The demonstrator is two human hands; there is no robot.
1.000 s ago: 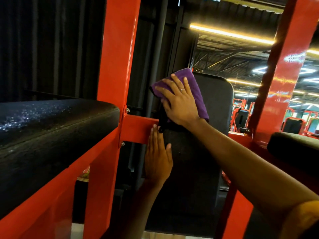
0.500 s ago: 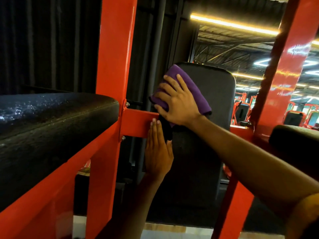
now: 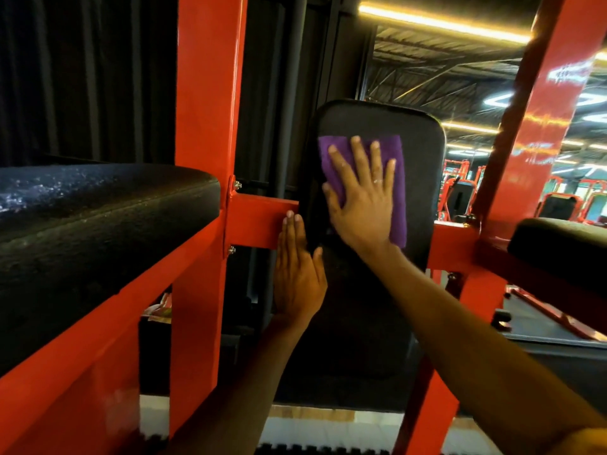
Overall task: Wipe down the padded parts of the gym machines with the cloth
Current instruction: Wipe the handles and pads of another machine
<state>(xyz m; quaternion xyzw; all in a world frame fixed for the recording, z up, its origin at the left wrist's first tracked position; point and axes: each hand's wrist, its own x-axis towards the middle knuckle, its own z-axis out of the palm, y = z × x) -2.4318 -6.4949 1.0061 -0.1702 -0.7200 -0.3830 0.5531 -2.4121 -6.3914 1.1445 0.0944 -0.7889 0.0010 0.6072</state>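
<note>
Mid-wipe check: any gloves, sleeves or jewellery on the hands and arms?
No gloves: left hand and right hand are bare, forearms uncovered. A thin ring sits on a right-hand finger. A yellow-orange sleeve edge shows on the right upper arm.

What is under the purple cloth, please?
The upright black pad: the purple cloth lies flat on its upper part, pressed by the right hand. The pad surface beneath it is covered and cannot be seen.
</note>
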